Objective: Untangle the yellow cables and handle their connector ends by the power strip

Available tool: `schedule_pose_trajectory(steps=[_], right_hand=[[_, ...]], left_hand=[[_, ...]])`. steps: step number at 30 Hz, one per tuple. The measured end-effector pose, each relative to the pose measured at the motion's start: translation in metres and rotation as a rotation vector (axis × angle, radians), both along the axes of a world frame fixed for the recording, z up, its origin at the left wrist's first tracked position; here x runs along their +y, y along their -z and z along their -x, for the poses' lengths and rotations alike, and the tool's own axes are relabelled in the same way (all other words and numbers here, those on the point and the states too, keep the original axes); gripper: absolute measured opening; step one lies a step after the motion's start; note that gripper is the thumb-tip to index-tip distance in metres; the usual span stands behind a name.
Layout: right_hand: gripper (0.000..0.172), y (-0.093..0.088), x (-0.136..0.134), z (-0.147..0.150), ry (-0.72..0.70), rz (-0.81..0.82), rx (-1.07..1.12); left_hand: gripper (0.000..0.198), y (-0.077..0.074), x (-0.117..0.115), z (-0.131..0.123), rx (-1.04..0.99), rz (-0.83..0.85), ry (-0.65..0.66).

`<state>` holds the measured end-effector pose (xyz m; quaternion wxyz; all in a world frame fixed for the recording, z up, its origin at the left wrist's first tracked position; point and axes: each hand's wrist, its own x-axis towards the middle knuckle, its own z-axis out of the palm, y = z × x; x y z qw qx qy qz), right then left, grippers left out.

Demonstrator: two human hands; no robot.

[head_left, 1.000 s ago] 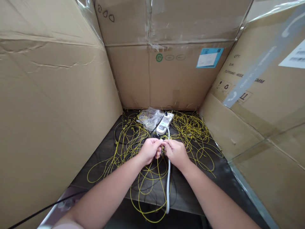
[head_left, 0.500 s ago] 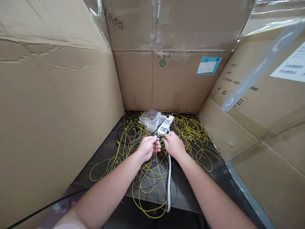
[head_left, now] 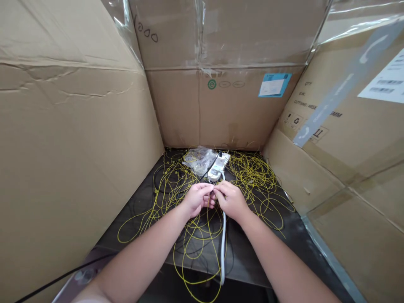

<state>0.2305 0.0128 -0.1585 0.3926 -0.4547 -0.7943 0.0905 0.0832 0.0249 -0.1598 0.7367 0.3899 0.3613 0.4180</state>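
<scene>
My left hand (head_left: 198, 199) pinches a thin yellow wire (head_left: 208, 215), which hangs down from its thumb and forefinger in a long loop. Touching it at the fingertips, my right hand (head_left: 231, 199) is also closed in a pinch; what lies between its fingers is too small to make out. Just beyond both hands is a white power strip (head_left: 217, 169) with a black plug in its far end. Its thick white cord (head_left: 223, 248) runs under my right hand and over the front edge.
Tangled yellow wires (head_left: 252, 170) cover much of the dark tabletop (head_left: 243, 261). A crumpled clear plastic bag (head_left: 199, 160) lies left of the power strip. Large cardboard boxes stand at the left (head_left: 78, 139), back (head_left: 230, 113) and right (head_left: 353, 164). A black cable (head_left: 66, 275) crosses at lower left.
My right hand has moved slightly down and left, so its fingertips now meet those of my left hand. The left hand has shifted a little to the right.
</scene>
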Motion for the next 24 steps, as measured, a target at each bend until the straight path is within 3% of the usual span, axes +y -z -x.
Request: schedule_pose_trajectory(steps=[6, 10, 13, 15, 19, 21, 24], right_hand=[[0.022, 0.002, -0.006, 0.000, 0.069, -0.037, -0.066], [0.020, 0.001, -0.004, -0.002, 0.115, -0.104, 0.038], [0.018, -0.003, 0.001, -0.008, 0.245, -0.088, 0.310], [0.016, -0.008, 0.005, -0.012, 0.272, -0.020, 0.622], [0.012, -0.027, 0.011, -0.024, 0.106, 0.133, 1.303], [0.014, -0.038, 0.010, -0.037, 0.050, 0.183, 1.474], [0.025, -0.052, 0.006, -0.060, 0.067, 0.087, 1.517]], left_hand=[[0.028, -0.001, -0.001, -0.002, 0.032, -0.159, 0.024], [0.029, -0.002, 0.000, -0.003, 0.071, -0.193, -0.050], [0.029, -0.002, 0.001, -0.003, 0.104, -0.196, -0.131], [0.027, -0.001, 0.002, -0.002, 0.125, -0.228, -0.158], [0.026, -0.001, 0.002, -0.002, 0.239, -0.371, -0.197], [0.026, -0.002, 0.001, -0.002, 0.276, -0.429, -0.207], [0.024, -0.005, 0.002, -0.002, 0.280, -0.464, -0.228]])
